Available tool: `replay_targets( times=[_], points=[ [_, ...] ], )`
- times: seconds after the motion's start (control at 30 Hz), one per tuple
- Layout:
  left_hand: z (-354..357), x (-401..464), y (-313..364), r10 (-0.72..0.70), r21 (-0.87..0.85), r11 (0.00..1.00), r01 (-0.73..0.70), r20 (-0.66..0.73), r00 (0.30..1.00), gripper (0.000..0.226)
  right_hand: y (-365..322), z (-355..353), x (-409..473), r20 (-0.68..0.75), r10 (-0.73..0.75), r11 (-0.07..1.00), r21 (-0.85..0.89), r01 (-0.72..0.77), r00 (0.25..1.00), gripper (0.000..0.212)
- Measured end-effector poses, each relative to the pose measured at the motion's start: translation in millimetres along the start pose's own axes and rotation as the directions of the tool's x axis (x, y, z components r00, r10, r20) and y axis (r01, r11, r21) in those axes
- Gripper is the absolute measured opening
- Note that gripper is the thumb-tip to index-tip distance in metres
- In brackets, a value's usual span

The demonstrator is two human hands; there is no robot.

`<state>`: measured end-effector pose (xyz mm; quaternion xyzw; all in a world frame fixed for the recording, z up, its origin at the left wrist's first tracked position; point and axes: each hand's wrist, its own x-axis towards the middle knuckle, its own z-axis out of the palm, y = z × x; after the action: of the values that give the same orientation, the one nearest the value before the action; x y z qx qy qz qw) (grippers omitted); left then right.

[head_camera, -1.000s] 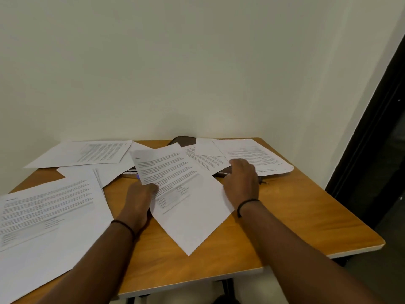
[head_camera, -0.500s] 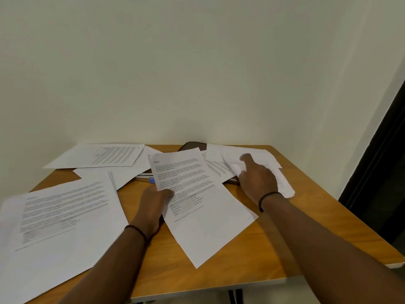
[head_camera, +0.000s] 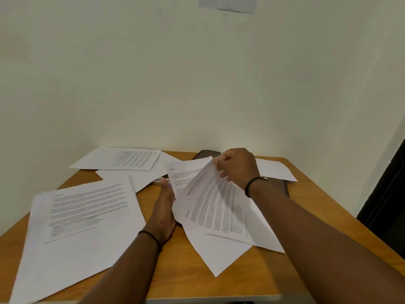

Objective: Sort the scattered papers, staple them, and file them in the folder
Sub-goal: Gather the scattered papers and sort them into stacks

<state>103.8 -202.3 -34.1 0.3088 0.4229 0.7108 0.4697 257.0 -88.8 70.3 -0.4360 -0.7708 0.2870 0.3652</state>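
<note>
**A:** Item one, the hands?

**B:** Right hand [head_camera: 237, 166], centre-right of the frame — fingers pinched on the top edge of a printed sheet [head_camera: 215, 207], lifting that end so the page curves up off the table. Left hand [head_camera: 165, 207], just left of centre, lies flat and open, palm turned toward the lifted sheet's left edge, gripping nothing. A dark band on each wrist.

**A:** Under the lifted page?

**B:** A second printed page [head_camera: 186, 174] behind it, and a plain white sheet [head_camera: 219, 253] beneath, its corner pointing at the lower edge of the frame.

**A:** Remaining papers?

**B:** A large printed stack [head_camera: 81, 222] at lower left, overhanging the table's edge. One printed page [head_camera: 129, 159] at upper left by the wall, overlapping a blank sheet [head_camera: 140, 176]. One white sheet [head_camera: 276, 170] at the right, behind the right wrist.

**A:** The folder?

**B:** A dark folder [head_camera: 282, 186] — mostly covered by papers, showing at the far centre and to the right of the right wrist.

**A:** Surface?

**B:** Wooden table [head_camera: 306, 216], set against a pale wall [head_camera: 197, 84].
</note>
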Motion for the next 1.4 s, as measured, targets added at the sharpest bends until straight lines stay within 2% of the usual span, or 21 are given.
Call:
replay_targets(
  times=[0.07,0.13,0.3,0.4,0.5,0.6,0.7,0.77,0.87,0.9,0.93,1.0,1.03,1.1,1.2,1.27,1.3,1.33,1.37,1.4],
  points=[
    [0,-1,2,0.012,-0.07,0.998,-0.009,0.038,0.999,0.076,5,3,5,-0.115,-0.057,0.973,-0.227,0.029,0.992,0.033],
    [0,-1,1,0.029,-0.114,0.993,-0.024,0.048,0.998,0.073,8,7,10,-0.179,-0.08,0.931,-0.364,0.009,0.981,0.037],
    [2,-2,0,0.011,-0.05,0.999,-0.009,0.053,0.999,0.062,11,16,35,-0.155,-0.041,0.902,-0.431,-0.03,0.987,0.023],
    [0,3,-4,0.015,0.031,0.999,-0.017,0.045,0.999,0.048,16,23,52,-0.114,-0.007,0.897,-0.439,-0.045,0.993,0.026],
    [-6,9,-8,0.013,0.099,0.995,-0.011,-0.027,1.0,0.037,26,34,62,-0.09,0.028,0.901,-0.429,-0.063,0.996,0.033],
    [-12,13,-10,0.002,0.131,0.991,0.007,-0.071,0.997,0.03,41,46,61,-0.071,0.07,0.933,-0.349,-0.09,0.995,0.04],
    [-14,16,-11,-0.024,0.123,0.992,0.036,-0.103,0.994,0.028,63,49,54,-0.073,0.05,0.956,-0.286,-0.069,0.996,0.035],
    [-14,15,-10,-0.048,0.077,0.995,0.057,-0.111,0.993,0.027,80,47,45,-0.084,0.068,0.97,-0.227,-0.086,0.994,0.04],
    [-17,14,-5,-0.126,-0.097,0.989,0.113,-0.134,0.983,0.023,90,38,27,-0.062,0.125,0.991,-0.045,-0.127,0.99,0.052],
    [-18,13,-3,-0.162,-0.16,0.977,0.14,-0.134,0.978,0.023,89,32,20,-0.015,0.154,0.987,0.049,-0.153,0.988,0.05],
    [-20,13,-1,-0.189,-0.193,0.968,0.161,-0.131,0.973,0.024,89,27,12,0.09,0.188,0.965,0.167,-0.201,0.978,0.047],
    [-22,12,0,-0.213,-0.183,0.964,0.193,-0.099,0.972,0.027,96,15,-2,0.387,0.184,0.85,0.4,-0.344,0.904,0.046],
    [-22,11,0,-0.216,-0.152,0.968,0.202,-0.083,0.973,0.029,102,11,-9,0.501,0.166,0.798,0.438,-0.414,0.849,0.046],
    [-15,7,-1,-0.184,-0.068,0.981,0.181,-0.057,0.981,0.032,116,0,-20,0.576,0.157,0.753,0.456,-0.475,0.802,0.043],
    [-1,10,-4,-0.083,0.111,0.989,0.101,-0.158,0.984,0.039,135,-15,-28,0.446,0.235,0.76,0.47,-0.449,0.864,0.031],
    [4,15,-8,0.009,0.275,0.959,0.072,-0.281,0.96,0.03,145,-30,-34,0.386,0.227,0.8,0.45,-0.397,0.894,0.032],
    [2,21,-11,0.114,0.46,0.886,0.056,-0.332,0.936,0.024,150,-36,-37,0.379,0.216,0.789,0.476,-0.39,0.9,0.036],
    [-1,27,-11,0.242,0.662,0.748,0.041,-0.33,0.913,0.022,154,-40,-39,0.368,0.21,0.763,0.518,-0.387,0.906,0.046],
    [-4,31,-10,0.348,0.8,0.6,0.02,-0.283,0.894,0.023,157,-44,-41,0.345,0.212,0.733,0.563,-0.382,0.914,0.056],
    [-4,33,-9,0.405,0.886,0.463,-0.006,-0.206,0.891,0.027,158,-46,-43,0.312,0.214,0.713,0.598,-0.367,0.926,0.055]
  ],
)
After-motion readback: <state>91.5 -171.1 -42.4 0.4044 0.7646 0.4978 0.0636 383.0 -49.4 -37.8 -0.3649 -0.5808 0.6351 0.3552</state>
